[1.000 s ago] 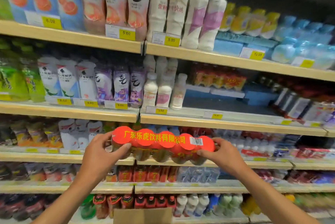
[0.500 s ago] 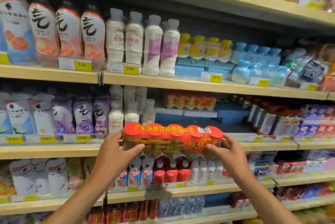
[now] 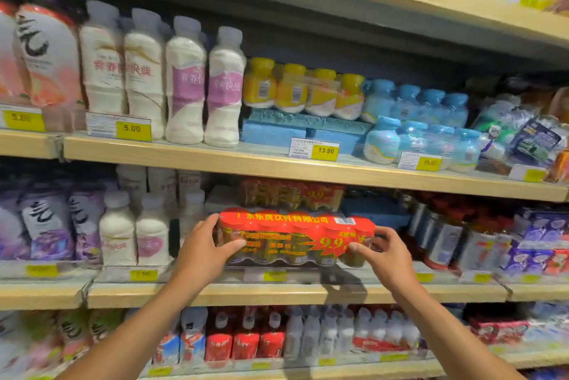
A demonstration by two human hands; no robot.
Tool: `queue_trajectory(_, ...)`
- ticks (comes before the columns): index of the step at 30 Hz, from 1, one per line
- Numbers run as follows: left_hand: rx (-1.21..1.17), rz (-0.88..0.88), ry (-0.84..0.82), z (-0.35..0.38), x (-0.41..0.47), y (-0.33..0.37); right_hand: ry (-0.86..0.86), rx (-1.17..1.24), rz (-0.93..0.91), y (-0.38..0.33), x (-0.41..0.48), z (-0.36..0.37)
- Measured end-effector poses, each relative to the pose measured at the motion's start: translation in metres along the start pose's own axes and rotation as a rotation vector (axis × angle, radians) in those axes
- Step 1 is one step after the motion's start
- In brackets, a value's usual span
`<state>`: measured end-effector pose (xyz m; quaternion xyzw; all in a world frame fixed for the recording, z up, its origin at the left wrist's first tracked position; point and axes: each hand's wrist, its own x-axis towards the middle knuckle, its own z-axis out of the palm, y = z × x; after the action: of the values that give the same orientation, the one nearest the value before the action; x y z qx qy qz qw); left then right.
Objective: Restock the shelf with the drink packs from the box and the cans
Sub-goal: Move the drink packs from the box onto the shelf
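Supermarket shelving of light wood-edged boards, stocked with bottled drinks, with a shrink-wrapped drink pack [image 3: 295, 238] of red-capped bottles held at the front of the middle shelf [image 3: 277, 293]. The pack is grasped at both ends: the left hand [image 3: 200, 252] is curled round the left end with the thumb laid across the front, and the right hand [image 3: 388, 253] pinches the right end. Whether the base rests on the board cannot be told. A similar red pack [image 3: 292, 198] is seen behind it, deeper on the same shelf, and small white bottles [image 3: 135, 235] stand just to its left. On the shelf above [image 3: 215, 161], tall white bottles [image 3: 184, 87], yellow-capped packs [image 3: 304, 90] and blue-capped packs [image 3: 425, 121] are ranged behind yellow price tags [image 3: 325, 150]. Red and clear bottles [image 3: 246, 342] fill the shelf below [image 3: 308, 372]
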<state>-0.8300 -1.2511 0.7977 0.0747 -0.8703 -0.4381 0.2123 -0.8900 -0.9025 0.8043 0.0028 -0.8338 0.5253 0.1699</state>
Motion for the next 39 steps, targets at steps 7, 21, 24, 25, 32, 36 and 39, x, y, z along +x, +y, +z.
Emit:
queue_trajectory(7, 0.144, -0.092, 0.007, 0.03, 0.02, 0.014, -0.078, -0.127, -0.049, 0.02, 0.04, 0.004)
queue_trajectory(21, 0.299, -0.199, -0.072, 0.045, 0.036, -0.007, -0.183, -0.522, -0.102, 0.052, 0.057, 0.026)
queue_trajectory(24, 0.328, -0.218, -0.078, 0.047, 0.044, -0.006, -0.204, -0.581, -0.096, 0.059, 0.071, 0.03)
queue_trajectory(25, 0.335, -0.228, -0.085, 0.048, 0.047, -0.007, -0.201, -0.588, -0.089, 0.06, 0.074, 0.031)
queue_trajectory(32, 0.453, -0.291, -0.161, 0.066, 0.084, -0.033, -0.254, -0.6, -0.047, 0.057, 0.094, 0.042)
queue_trajectory(36, 0.467, -0.309, -0.192, 0.081, 0.116, -0.062, -0.225, -0.56, -0.096, 0.057, 0.11, 0.05)
queue_trajectory(39, 0.437, -0.317, -0.195, 0.096, 0.14, -0.083, -0.246, -0.56, -0.096, 0.054, 0.12, 0.056)
